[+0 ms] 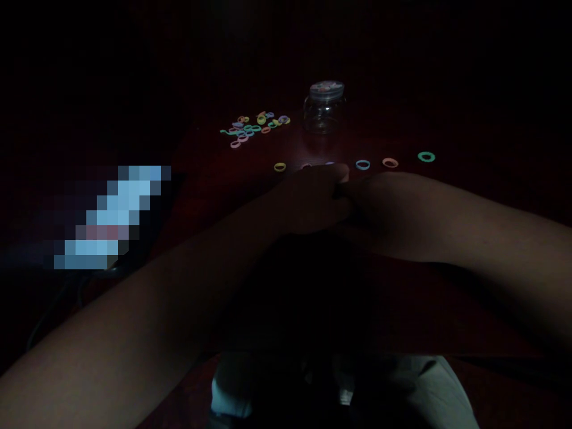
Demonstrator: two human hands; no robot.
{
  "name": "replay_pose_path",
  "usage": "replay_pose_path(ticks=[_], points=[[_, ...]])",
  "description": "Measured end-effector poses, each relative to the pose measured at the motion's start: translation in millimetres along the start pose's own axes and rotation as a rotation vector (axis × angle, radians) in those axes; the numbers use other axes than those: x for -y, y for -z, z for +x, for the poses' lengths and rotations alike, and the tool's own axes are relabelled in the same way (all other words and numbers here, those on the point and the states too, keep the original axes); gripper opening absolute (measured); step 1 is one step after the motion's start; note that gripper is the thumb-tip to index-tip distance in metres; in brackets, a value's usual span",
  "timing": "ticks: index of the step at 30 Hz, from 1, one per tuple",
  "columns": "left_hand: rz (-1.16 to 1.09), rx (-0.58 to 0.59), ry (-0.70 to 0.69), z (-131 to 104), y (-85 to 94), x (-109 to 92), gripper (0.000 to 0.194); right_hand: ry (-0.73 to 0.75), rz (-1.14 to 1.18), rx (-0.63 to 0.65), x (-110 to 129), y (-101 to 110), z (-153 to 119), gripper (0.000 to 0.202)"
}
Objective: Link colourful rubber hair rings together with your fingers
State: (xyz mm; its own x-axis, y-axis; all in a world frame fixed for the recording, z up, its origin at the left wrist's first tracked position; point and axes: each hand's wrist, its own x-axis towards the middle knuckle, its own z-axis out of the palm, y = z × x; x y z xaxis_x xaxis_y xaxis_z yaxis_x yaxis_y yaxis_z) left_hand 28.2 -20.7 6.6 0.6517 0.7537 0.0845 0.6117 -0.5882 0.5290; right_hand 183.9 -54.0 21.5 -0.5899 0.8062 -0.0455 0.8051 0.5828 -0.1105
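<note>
My left hand (316, 199) and my right hand (378, 201) meet over the near middle of the dark red table, fingers curled in and closed against each other. Deep shadow hides whatever lies between the fingertips. Just beyond them runs a loose row of small ring-shaped hair ties: a yellow one (279, 167), a pink one (306, 166) and a purple one (330, 163) partly covered by my left hand. A blue one (363, 165), an orange one (390, 162) and a green wavy-edged one (426, 157) continue the row to the right.
A clear lidded jar (325, 113) stands farther back. Left of it lies a loose pile of several coloured hair ties (252, 128). A bright, pixelated screen (114, 217) with a cable sits at the left. The surroundings are very dark.
</note>
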Motion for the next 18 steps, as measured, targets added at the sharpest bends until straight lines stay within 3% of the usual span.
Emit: replay_pose_path(ticks=[18], points=[[0.055,-0.010,-0.052,0.4,0.6,2.9,0.024,0.050,-0.022,-0.052,3.8,2.2,3.0,0.036]])
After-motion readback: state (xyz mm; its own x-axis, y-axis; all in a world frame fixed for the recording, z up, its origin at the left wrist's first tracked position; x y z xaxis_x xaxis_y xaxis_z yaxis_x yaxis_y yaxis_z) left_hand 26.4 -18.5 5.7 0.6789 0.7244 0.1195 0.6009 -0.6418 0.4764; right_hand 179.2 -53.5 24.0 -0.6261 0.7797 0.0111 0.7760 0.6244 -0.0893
